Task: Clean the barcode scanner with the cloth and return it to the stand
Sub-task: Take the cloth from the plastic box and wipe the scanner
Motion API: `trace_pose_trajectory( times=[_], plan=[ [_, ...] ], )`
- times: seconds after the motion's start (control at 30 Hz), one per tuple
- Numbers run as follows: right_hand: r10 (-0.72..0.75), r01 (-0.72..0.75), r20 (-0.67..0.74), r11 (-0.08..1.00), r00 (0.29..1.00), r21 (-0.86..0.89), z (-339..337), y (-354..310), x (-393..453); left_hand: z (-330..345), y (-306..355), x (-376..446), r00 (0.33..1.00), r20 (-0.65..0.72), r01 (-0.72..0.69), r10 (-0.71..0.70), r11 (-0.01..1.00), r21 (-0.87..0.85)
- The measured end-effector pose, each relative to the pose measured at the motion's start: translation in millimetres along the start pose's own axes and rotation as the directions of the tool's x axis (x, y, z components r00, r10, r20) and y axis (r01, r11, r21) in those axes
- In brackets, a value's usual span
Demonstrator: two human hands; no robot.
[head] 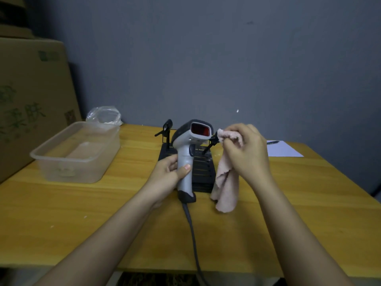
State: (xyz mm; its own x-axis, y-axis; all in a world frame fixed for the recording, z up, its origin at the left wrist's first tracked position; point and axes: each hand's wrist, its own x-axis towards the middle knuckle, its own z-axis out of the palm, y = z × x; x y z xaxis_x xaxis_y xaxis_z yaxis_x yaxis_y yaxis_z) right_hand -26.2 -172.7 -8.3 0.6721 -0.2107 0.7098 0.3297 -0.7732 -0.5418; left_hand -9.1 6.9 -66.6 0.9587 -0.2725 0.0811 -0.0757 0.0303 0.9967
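Observation:
My left hand [170, 169] grips the handle of the grey barcode scanner [188, 149], held upright above the table with its red window facing me. A grey cable [192, 234] hangs from its base over the table's front edge. My right hand [245, 149] is shut on a pale pink cloth [225, 186], whose bunched tip sits just right of the scanner's head; the rest of it hangs down. The black stand [203, 172], with two upright arms, sits on the table behind the scanner, partly hidden by it.
A clear plastic tub [76, 153] stands at the left of the wooden table [103, 213], with a crumpled plastic bag [104, 115] behind it. Cardboard boxes [31, 96] rise at the far left. A white sheet of paper [283, 149] with a pen lies at the right.

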Motion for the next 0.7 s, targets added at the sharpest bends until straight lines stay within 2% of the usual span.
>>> trace_pose_trajectory(
  times=[0.17,0.3,0.37,0.43,0.5,0.57,0.63,0.7],
  plan=[
    [0.019,-0.021,0.019,0.992,1.000,0.121,4,0,-10,1,6,0,0.998,0.058,0.036,-0.031,0.995,-0.097],
    [0.037,-0.029,-0.041,0.983,0.999,0.180,4,2,-11,0,8,1,0.998,0.050,0.049,-0.043,0.991,-0.126],
    [-0.057,0.071,-0.120,0.990,0.991,0.122,3,-2,-8,-1,7,1,0.998,0.036,0.052,-0.049,0.992,-0.114],
    [-0.227,0.233,-0.146,0.972,0.963,0.026,4,-8,-3,0,7,0,0.999,0.017,0.048,-0.047,0.994,-0.099],
    [-0.389,0.382,-0.054,0.918,0.920,-0.103,11,-14,5,2,7,1,1.000,-0.007,0.030,-0.031,0.997,-0.072],
    [-0.472,0.474,0.068,0.848,0.879,-0.237,21,-16,11,3,6,0,1.000,-0.026,0.004,-0.005,0.999,-0.046],
    [-0.483,0.498,0.126,0.825,0.867,-0.269,24,-13,14,4,6,0,0.998,-0.054,-0.022,0.020,0.999,-0.032],
    [-0.425,0.443,0.134,0.880,0.895,-0.172,24,-9,13,4,6,-1,0.996,-0.079,-0.045,0.043,0.998,-0.032]
  ],
)
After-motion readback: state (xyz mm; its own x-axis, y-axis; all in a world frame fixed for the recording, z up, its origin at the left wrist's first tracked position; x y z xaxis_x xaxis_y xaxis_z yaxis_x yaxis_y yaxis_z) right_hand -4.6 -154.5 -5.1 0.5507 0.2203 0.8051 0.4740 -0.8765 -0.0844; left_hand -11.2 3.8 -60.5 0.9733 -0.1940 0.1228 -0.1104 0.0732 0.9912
